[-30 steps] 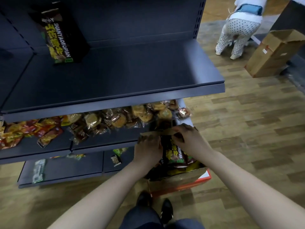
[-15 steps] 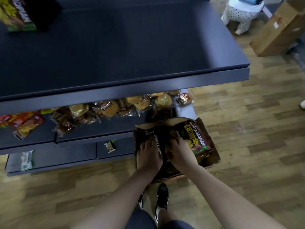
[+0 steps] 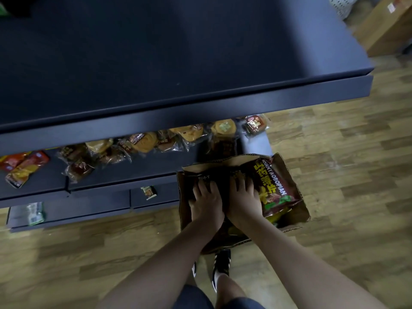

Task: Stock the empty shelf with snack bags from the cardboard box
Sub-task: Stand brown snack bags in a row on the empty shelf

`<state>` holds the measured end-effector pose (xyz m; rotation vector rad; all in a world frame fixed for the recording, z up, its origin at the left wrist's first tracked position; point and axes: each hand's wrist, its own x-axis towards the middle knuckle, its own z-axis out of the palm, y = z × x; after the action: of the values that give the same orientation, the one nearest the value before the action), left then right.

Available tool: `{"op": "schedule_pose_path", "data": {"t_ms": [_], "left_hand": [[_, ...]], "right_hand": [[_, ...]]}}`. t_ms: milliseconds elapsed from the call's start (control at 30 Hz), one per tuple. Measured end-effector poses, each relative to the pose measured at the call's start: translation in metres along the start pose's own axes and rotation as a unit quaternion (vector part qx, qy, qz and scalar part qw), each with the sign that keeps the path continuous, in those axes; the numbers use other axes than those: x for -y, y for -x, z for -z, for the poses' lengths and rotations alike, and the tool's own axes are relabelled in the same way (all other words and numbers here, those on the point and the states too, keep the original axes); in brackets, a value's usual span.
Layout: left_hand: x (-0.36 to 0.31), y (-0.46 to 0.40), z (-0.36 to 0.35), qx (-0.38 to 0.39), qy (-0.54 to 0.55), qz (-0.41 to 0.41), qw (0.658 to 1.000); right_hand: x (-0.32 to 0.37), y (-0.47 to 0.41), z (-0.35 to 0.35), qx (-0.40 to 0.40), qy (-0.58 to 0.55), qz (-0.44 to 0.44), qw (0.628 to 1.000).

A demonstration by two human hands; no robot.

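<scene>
An open cardboard box (image 3: 292,175) stands on the floor by the shelf's right end, filled with dark snack bags. One bag (image 3: 273,186) with yellow lettering lies on top at the right. My left hand (image 3: 206,204) and my right hand (image 3: 243,197) are side by side inside the box, fingers spread and pressed onto a dark bag between them; whether they grip it is unclear. The wide dark top shelf (image 3: 178,121) spans the upper view, bare except for a snack bag's corner (image 3: 3,10) at the far left edge.
The shelf below holds wrapped pastries (image 3: 142,143) and red-orange packets (image 3: 24,168). Small packets (image 3: 148,192) lie on the lowest shelf. A second cardboard box (image 3: 388,25) sits on the wood floor at top right. My shoes (image 3: 220,264) are under the box's near edge.
My view has tilted down and come closer to the box. Both hands went from the box's rim down into it, onto the bags.
</scene>
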<state>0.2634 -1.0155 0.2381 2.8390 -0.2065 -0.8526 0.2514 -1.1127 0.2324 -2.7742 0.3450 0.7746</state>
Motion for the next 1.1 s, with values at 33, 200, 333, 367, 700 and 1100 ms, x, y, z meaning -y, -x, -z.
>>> {"op": "schedule_pose_path", "data": {"t_ms": [33,200,333,367,700,1100], "left_hand": [[0.0,-0.003,0.001,0.002,0.005,0.001,1.0],[0.002,-0.009,0.0,0.008,0.013,-0.001,1.0],[0.006,-0.014,0.001,0.026,-0.001,-0.005,1.0],[0.006,-0.015,0.001,0.03,-0.003,-0.004,1.0],[0.005,-0.01,-0.001,-0.02,0.033,0.012,0.999],[0.022,0.008,0.015,-0.08,0.117,-0.047,0.989]], "right_hand": [[0.0,-0.003,0.001,-0.001,-0.006,0.0,1.0],[0.0,-0.009,0.002,-0.014,-0.016,-0.006,1.0],[0.001,-0.011,0.001,0.005,0.005,-0.009,1.0],[0.001,-0.012,0.001,0.004,0.012,-0.01,1.0],[0.007,-0.015,0.0,-0.037,0.006,-0.025,0.999],[-0.009,0.006,0.022,-0.075,-0.14,0.001,0.987]]}}
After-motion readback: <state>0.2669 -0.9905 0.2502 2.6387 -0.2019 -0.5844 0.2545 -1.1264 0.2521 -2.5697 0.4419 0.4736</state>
